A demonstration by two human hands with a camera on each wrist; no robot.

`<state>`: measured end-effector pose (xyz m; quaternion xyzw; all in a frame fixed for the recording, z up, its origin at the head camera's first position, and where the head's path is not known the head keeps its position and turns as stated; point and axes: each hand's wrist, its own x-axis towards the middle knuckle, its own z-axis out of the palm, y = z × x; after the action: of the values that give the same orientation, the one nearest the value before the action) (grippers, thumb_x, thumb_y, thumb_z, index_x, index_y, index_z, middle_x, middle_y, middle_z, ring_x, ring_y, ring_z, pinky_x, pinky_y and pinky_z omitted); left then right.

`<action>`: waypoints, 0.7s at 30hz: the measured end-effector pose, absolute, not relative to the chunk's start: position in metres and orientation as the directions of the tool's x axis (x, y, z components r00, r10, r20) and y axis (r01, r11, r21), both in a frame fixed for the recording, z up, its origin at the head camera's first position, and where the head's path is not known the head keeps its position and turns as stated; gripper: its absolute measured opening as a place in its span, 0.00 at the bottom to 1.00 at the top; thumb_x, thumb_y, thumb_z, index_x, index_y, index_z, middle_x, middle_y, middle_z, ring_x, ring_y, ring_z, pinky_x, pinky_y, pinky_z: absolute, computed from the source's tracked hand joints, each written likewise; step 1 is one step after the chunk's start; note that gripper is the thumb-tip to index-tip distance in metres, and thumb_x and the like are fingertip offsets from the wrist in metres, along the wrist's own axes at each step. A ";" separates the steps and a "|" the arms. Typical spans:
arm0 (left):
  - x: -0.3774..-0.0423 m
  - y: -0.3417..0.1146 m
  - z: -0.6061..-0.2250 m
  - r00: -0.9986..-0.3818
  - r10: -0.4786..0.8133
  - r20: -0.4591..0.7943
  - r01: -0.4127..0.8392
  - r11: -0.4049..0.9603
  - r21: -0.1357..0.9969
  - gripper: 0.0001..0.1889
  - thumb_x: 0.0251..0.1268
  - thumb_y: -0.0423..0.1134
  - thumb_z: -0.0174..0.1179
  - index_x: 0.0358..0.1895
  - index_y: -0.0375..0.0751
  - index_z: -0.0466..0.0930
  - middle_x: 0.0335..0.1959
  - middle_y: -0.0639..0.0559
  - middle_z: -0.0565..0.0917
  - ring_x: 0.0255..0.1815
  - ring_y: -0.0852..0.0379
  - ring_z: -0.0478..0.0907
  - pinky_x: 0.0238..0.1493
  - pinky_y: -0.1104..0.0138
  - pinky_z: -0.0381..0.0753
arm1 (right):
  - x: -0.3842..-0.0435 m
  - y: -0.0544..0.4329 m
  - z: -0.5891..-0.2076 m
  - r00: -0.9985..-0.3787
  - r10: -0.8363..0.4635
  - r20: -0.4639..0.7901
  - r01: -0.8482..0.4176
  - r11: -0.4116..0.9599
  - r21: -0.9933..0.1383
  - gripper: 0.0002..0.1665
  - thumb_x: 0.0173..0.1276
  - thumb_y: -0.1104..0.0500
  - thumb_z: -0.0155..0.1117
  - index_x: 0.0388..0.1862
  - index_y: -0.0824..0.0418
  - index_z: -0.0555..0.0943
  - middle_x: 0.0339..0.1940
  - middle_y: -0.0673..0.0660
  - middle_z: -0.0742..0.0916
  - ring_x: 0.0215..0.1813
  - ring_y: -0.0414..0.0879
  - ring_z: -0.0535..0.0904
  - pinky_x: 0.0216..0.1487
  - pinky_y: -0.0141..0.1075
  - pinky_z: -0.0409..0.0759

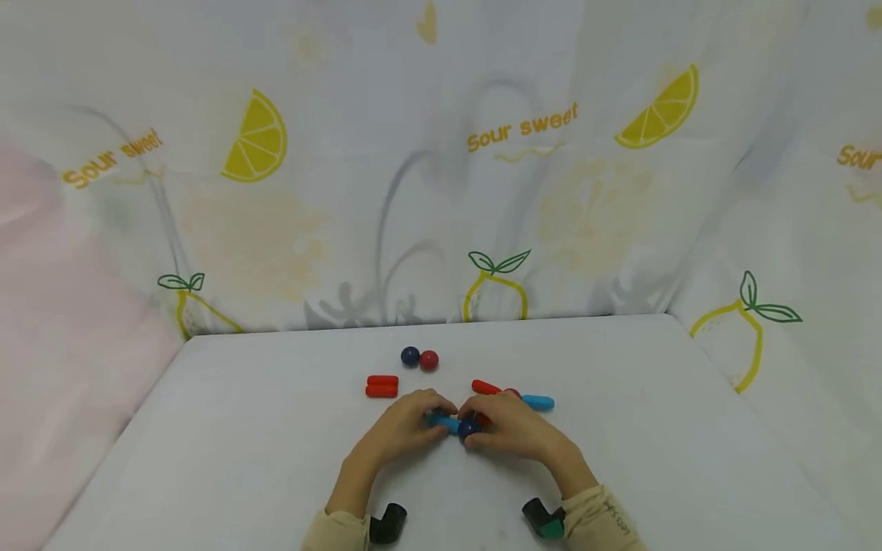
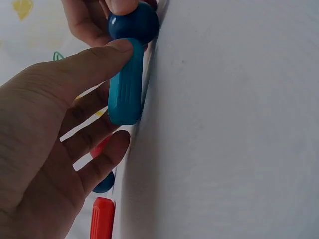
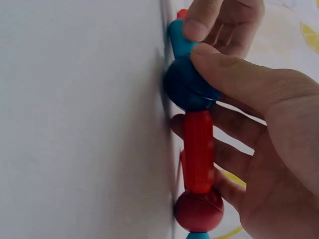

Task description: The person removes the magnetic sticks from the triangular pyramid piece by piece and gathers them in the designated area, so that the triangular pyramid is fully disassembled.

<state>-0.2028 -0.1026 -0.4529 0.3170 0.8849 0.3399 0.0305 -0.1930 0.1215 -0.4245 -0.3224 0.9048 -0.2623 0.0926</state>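
My left hand (image 1: 405,423) pinches a light blue ribbed rod (image 2: 125,94) between thumb and fingers, low over the white table. The rod's inner end meets a dark blue ball (image 3: 185,85), which my right hand (image 1: 521,428) grips with its thumb on top. From that ball a red rod (image 3: 198,152) runs to a red ball (image 3: 199,211). Past the red ball, another light blue rod (image 1: 540,402) and another red rod (image 1: 485,386) stick out at angles. In the head view, my right fingers hide most of the middle red rod.
Behind my hands, a loose dark blue ball (image 1: 409,357) and a loose red ball (image 1: 429,360) sit side by side. Two red rods (image 1: 382,391) lie together to the left. A white curtain (image 1: 386,191) with lemon prints hangs along the table's (image 1: 241,436) back edge.
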 end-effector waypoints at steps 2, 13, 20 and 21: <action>-0.202 -0.104 -0.454 -0.805 0.579 0.132 0.513 0.566 0.645 0.14 0.58 0.38 0.66 0.48 0.49 0.81 0.39 0.60 0.83 0.41 0.64 0.77 0.49 0.68 0.78 | -0.192 0.120 -0.428 -0.786 -0.618 0.028 -0.542 0.666 -0.513 0.19 0.61 0.48 0.67 0.49 0.52 0.79 0.44 0.43 0.85 0.44 0.35 0.76 0.51 0.38 0.74; -0.203 -0.121 -0.453 -0.802 0.591 0.089 0.474 0.538 0.697 0.09 0.58 0.42 0.66 0.42 0.53 0.83 0.35 0.64 0.81 0.38 0.67 0.76 0.45 0.71 0.77 | -0.193 0.114 -0.436 -0.818 -0.567 0.095 -0.544 0.710 -0.448 0.15 0.62 0.50 0.66 0.47 0.51 0.80 0.42 0.43 0.85 0.42 0.34 0.77 0.53 0.44 0.71; -0.207 -0.144 -0.445 -0.863 0.466 0.197 0.467 0.583 0.665 0.11 0.51 0.39 0.70 0.39 0.53 0.83 0.32 0.65 0.82 0.35 0.66 0.78 0.43 0.70 0.77 | -0.194 0.118 -0.433 -0.837 -0.539 0.093 -0.513 0.715 -0.475 0.18 0.62 0.49 0.66 0.49 0.52 0.80 0.45 0.45 0.85 0.48 0.38 0.77 0.56 0.45 0.72; -0.207 -0.148 -0.445 -0.865 0.453 0.214 0.471 0.590 0.656 0.11 0.51 0.39 0.71 0.39 0.53 0.83 0.32 0.65 0.82 0.35 0.66 0.78 0.42 0.70 0.77 | -0.194 0.120 -0.433 -0.837 -0.537 0.101 -0.513 0.710 -0.483 0.17 0.63 0.49 0.65 0.49 0.52 0.80 0.44 0.45 0.85 0.47 0.38 0.77 0.56 0.45 0.71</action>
<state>-0.2075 -0.1476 -0.4453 0.2591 0.8916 0.3712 -0.0123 -0.1943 0.1198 -0.4327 -0.2841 0.9242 -0.2540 0.0232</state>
